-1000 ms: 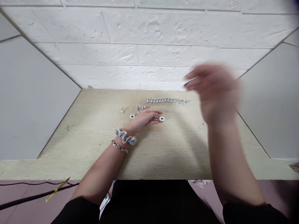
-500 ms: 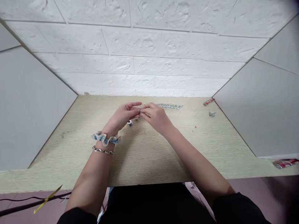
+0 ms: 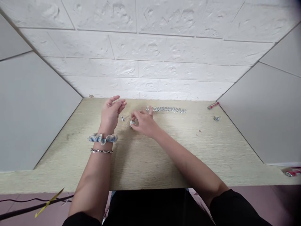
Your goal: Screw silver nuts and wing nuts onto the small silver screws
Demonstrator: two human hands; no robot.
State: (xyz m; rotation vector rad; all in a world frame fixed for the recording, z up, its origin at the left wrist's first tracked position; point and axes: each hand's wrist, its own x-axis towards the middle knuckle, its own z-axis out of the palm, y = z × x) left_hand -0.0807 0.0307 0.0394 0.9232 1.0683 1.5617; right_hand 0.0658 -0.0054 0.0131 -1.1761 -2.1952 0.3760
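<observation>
My left hand (image 3: 111, 111) is raised over the table, its thumb pressed toward curled fingers while one finger stretches out. Whether something small sits in that pinch is hidden. On the tabletop by its fingers is a small silver screw-like piece (image 3: 123, 118). Thumb and fingers of my right hand (image 3: 144, 123) close around a small round white-and-silver piece (image 3: 132, 123), low over the table. A row of small silver screw-like pieces (image 3: 168, 109) runs to the right behind my right hand.
A red-and-silver cylinder (image 3: 213, 105) lies by the right panel, with a little cluster of metal bits (image 3: 216, 118) below it. Another red cylinder (image 3: 293, 172) is at the right edge. White brick-patterned wall (image 3: 150, 47) and grey side panels (image 3: 47, 119) enclose the table (image 3: 150, 166).
My hands were together over the table and have parted. The left moved left and up; the right came down to the round white-and-silver piece and gripped it. The view shifted slightly.
</observation>
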